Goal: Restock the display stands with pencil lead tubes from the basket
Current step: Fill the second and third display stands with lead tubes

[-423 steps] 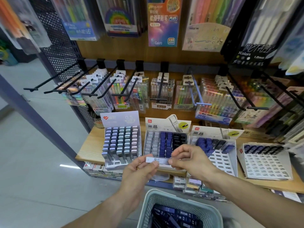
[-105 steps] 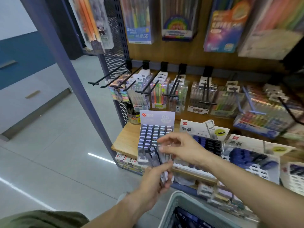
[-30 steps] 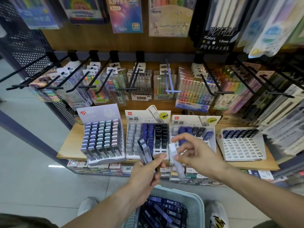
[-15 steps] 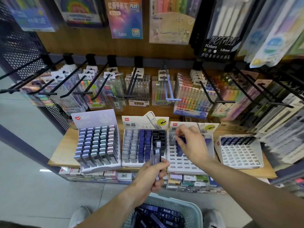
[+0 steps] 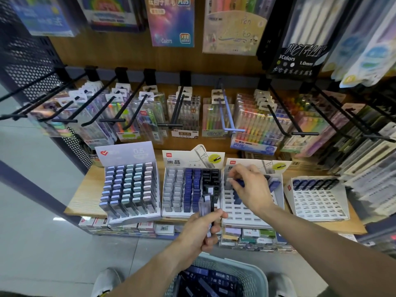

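Note:
Several white display stands sit in a row on the wooden shelf (image 5: 85, 200). My left hand (image 5: 203, 230) grips a small bunch of lead tubes (image 5: 206, 203), upright, in front of the second stand (image 5: 171, 189). My right hand (image 5: 250, 189) reaches over the third stand (image 5: 252, 215), fingers curled at its upper left slots among dark blue tubes; whether it still pinches a tube is hidden. The pale green basket (image 5: 252, 273) holding several dark blue tubes sits at the bottom, below my arms.
The leftmost stand (image 5: 130, 185) is full of grey and teal tubes. A fourth stand (image 5: 317, 200) at the right has one row of blue tubes. Black hooks with pen packs jut out above the shelf. Boxed stock lies under the shelf edge.
My right hand has stayed at the top left of the third stand, shifting slightly. My left hand holds the tube bunch in about the same place.

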The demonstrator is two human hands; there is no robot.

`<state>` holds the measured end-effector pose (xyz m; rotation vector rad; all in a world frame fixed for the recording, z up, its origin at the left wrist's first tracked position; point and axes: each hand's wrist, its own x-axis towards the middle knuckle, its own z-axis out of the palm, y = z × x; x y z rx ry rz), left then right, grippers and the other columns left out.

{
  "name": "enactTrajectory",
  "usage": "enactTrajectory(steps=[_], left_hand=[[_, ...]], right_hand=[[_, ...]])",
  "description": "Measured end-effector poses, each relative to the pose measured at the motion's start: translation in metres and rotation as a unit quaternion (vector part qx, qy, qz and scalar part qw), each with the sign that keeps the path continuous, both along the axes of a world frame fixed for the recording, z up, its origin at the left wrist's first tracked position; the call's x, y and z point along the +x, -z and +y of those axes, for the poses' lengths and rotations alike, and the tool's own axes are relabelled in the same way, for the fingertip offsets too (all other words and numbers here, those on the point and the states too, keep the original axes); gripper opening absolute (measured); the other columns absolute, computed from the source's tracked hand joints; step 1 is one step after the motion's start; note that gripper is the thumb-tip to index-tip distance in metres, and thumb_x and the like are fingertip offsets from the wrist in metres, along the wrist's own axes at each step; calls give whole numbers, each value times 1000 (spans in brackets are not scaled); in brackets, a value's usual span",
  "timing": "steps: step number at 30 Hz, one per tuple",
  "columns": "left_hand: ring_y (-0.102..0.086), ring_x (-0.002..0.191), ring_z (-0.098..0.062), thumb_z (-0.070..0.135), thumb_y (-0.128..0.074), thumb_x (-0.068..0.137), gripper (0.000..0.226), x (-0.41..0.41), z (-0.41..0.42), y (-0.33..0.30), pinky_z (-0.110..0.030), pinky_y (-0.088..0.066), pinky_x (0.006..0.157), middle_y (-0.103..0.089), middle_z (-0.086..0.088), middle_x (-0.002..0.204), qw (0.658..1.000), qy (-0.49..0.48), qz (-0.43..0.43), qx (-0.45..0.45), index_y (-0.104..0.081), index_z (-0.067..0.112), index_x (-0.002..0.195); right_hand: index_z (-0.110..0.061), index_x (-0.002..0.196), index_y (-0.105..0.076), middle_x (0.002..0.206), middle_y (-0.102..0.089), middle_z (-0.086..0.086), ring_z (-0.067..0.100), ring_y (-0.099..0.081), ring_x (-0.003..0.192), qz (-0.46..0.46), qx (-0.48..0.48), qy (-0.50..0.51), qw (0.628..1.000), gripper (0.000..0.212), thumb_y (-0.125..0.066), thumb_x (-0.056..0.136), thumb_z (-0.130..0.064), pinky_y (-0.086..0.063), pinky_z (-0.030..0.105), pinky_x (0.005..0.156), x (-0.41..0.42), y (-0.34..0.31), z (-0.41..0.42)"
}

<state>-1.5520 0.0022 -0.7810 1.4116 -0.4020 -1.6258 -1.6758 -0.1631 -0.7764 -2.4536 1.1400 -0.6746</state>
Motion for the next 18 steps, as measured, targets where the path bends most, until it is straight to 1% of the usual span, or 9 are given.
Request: enactTrajectory(steps=[4, 7, 9, 11, 13, 14, 15, 17, 18], left_hand=[[-32, 50, -11, 39, -66, 96, 39, -1, 3, -2, -27, -17, 51, -44, 4, 65, 1000, 8, 9, 2, -68, 8, 119], [-31, 50, -11, 38, -64, 97, 38, -1, 4, -5, -27, -16, 51, -43, 4, 65, 1000, 24, 15, 4, -67, 8, 120], [-30, 51, -11, 37, -63, 97, 37, 0, 4, -8, -27, -15, 52, -42, 4, 66, 999, 31, 26, 6, -68, 9, 121], [-29, 52, -12, 35, -62, 97, 36, 0, 4, -12, -30, -13, 55, -41, 4, 66, 999, 35, 39, 8, -68, 10, 122], [-27, 53, -12, 34, -62, 96, 36, -1, 4, -16, -31, -11, 57, -40, 4, 67, 998, 39, 49, 9, -67, 10, 123], [-26, 53, -12, 34, -62, 96, 37, -1, 4, -18, -31, -10, 58, -39, 4, 68, 998, 44, 52, 10, -67, 10, 124], [-26, 54, -12, 33, -63, 96, 38, -1, 5, -20, -31, -10, 58, -39, 4, 68, 997, 52, 55, 11, -67, 10, 125], [-25, 55, -12, 33, -64, 94, 40, -1, 6, -25, -30, -11, 58, -39, 4, 69, 995, 70, 65, 14, -66, 10, 127], [-25, 56, -12, 33, -64, 94, 41, -3, 7, -28, -30, -11, 58, -38, 4, 69, 994, 79, 70, 16, -65, 11, 128]], right_hand=[[-28, 97, -62, 85, -54, -9, 16, -55, 93, 13, 17, 23, 1000, 15, -72, 89, -21, -54, 38, 73, -2, 6, -3], [-22, 97, -73, 88, -60, -6, 20, -49, 99, 58, -35, 8, 998, 8, -70, 90, -19, -51, 37, 75, 0, 6, -5], [-20, 96, -77, 95, -59, -4, 21, -46, 100, 87, -56, 9, 995, 10, -68, 91, -17, -51, 36, 77, 1, 4, -5], [-19, 96, -77, 98, -56, -3, 20, -46, 100, 81, -69, 14, 994, 12, -67, 91, -16, -50, 34, 81, 0, -1, -2], [-20, 98, -76, 96, -57, -5, 13, -49, 94, 30, -52, 15, 998, 11, -66, 93, -18, -47, 30, 82, 3, -15, 9], [-23, 97, -75, 93, -59, -9, 6, -51, 87, -6, 0, 9, 1000, 10, -66, 94, -24, -46, 27, 80, 4, -26, 17], [-26, 95, -75, 89, -62, -13, 0, -53, 78, -43, 85, -3, 995, 10, -66, 95, -31, -46, 25, 76, 5, -38, 25], [-28, 90, -75, 82, -68, -14, -1, -58, 68, -102, 294, -51, 949, 14, -69, 92, -41, -44, 21, 69, 4, -62, 41], [-27, 91, -75, 82, -70, -12, 0, -60, 67, -111, 361, -68, 923, 14, -72, 90, -41, -45, 21, 68, 1, -71, 48]])
